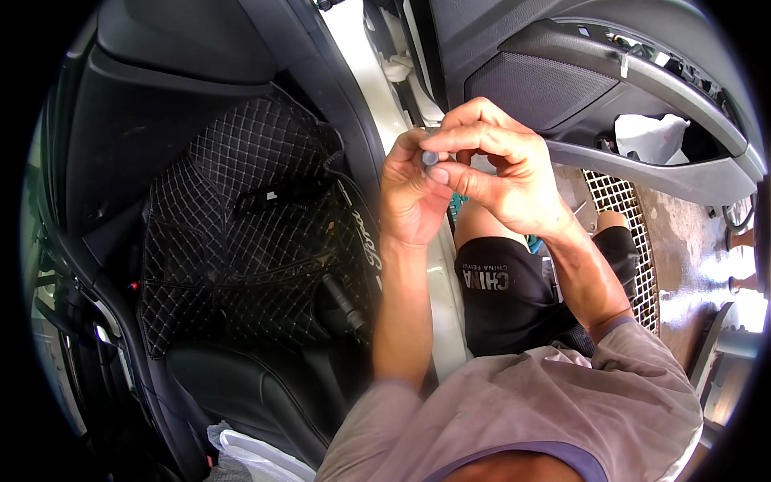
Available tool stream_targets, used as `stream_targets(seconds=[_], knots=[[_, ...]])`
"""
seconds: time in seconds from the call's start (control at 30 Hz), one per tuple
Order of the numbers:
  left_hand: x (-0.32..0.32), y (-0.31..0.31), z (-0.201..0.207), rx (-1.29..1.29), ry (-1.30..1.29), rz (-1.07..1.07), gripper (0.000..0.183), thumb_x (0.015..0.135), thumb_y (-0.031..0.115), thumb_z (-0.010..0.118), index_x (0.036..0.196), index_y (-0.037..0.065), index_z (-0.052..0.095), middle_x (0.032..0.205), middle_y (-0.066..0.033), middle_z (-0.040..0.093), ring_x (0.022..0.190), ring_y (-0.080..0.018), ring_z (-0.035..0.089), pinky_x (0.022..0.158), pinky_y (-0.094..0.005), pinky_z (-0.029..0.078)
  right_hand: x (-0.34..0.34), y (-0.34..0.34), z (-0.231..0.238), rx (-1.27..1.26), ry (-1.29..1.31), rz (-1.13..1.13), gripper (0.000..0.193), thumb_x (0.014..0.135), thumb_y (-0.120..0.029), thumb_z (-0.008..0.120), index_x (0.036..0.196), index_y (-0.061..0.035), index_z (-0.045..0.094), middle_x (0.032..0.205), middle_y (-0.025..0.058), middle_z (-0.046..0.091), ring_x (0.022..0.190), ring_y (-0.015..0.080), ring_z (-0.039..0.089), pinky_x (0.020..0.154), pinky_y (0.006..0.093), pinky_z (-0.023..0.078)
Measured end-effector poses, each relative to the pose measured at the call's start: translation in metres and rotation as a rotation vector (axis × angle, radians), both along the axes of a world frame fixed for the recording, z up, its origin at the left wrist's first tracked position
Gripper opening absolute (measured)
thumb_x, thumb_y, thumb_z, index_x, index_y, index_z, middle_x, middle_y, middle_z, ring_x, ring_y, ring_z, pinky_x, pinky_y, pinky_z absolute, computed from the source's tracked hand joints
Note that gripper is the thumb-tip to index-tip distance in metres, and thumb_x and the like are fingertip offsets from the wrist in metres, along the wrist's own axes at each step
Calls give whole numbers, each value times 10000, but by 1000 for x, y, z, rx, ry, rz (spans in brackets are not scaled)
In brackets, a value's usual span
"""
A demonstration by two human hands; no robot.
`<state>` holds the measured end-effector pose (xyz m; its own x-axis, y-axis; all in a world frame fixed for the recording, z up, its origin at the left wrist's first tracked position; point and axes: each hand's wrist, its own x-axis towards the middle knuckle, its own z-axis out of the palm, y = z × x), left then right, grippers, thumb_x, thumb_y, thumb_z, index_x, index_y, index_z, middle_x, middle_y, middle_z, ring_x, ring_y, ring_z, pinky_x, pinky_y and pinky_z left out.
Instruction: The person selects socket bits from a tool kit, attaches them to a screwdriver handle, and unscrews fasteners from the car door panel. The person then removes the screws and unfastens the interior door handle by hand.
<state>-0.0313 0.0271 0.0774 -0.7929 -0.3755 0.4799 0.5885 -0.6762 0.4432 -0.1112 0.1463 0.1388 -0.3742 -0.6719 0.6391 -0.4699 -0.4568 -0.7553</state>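
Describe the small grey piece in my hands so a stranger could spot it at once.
Find the open car door on the right. Below and left of its mesh panel, your left hand and right hand meet. Where they meet is the small grey piece, its round grey end standing out against the fingers.

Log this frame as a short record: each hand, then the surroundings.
Right hand: pinching a small grey cylindrical piece
Left hand: raised close beside the right hand, at the piece; exact grip unclear
To the left: black quilted floor mat, black flashlight-shaped tool, black car seat
To the right: car door panel, white sheet in its pocket
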Motion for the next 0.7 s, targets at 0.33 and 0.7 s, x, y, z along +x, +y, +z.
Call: stream_targets(seconds=[0.33, 0.7], knots=[[-1, -4, -5, -17, -14, -17, 229, 846, 76, 767, 1042, 52, 652, 965, -29, 663, 968, -181, 641, 910, -387, 542, 6, -4, -4, -49, 69, -86, 238, 794, 18, 794, 1008, -30, 703, 963, 38, 619, 842, 112, 571, 718, 255, 482], [2, -6, -7, 31, -23, -26, 278, 812, 57, 772, 1067, 50, 664, 948, -14, 660, 947, -167, 639, 921, -369, 528, 9, -9, -5, -81, 73, -145, 254, 738, 45, 808, 955, -38, 705, 895, 43, 636, 770, 121, 606, 697, 266, 514]])
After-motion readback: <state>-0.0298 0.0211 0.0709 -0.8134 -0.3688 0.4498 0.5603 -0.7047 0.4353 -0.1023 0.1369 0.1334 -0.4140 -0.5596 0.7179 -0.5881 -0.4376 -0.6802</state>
